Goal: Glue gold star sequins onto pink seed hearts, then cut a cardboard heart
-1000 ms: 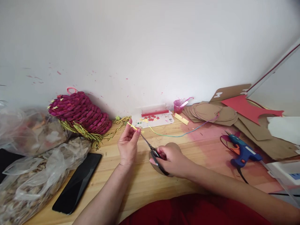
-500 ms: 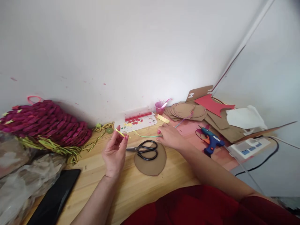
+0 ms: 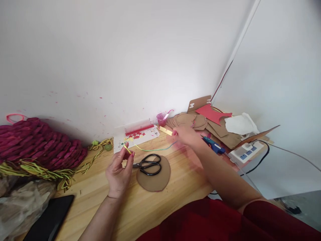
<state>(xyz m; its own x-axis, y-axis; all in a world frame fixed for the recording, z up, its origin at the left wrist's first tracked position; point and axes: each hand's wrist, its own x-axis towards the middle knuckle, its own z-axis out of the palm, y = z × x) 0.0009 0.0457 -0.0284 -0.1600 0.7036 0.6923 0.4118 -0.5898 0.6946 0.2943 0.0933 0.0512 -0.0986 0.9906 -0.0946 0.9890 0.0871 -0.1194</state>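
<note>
My left hand [image 3: 118,172] is raised over the left part of the tabletop, pinching a narrow yellow strip [image 3: 127,149] between thumb and fingers. Farther right, my right hand [image 3: 185,135] is smeared by motion. Its fingertips are close to a flat pale-yellow strip [image 3: 166,131], and I cannot tell whether they hold anything. A thin cord [image 3: 155,149], shading from yellow-green to blue, runs from near my left hand to beneath my right hand. Between the hands, black-handled scissors [image 3: 150,164] lie partly on a rounded cardboard piece [image 3: 152,182].
Star cutouts [image 3: 136,135] lie on white paper by the wall, with a pink cup [image 3: 162,118] beside them. A cardboard stack [image 3: 185,119], blue glue gun [image 3: 213,145] and power strip [image 3: 248,152] are right. Left are a maroon woven piece [image 3: 42,144] and black flat object [image 3: 50,217].
My right hand has moved right and away from me. My left hand keeps its pinch on the yellow strip. The view has shifted to the right.
</note>
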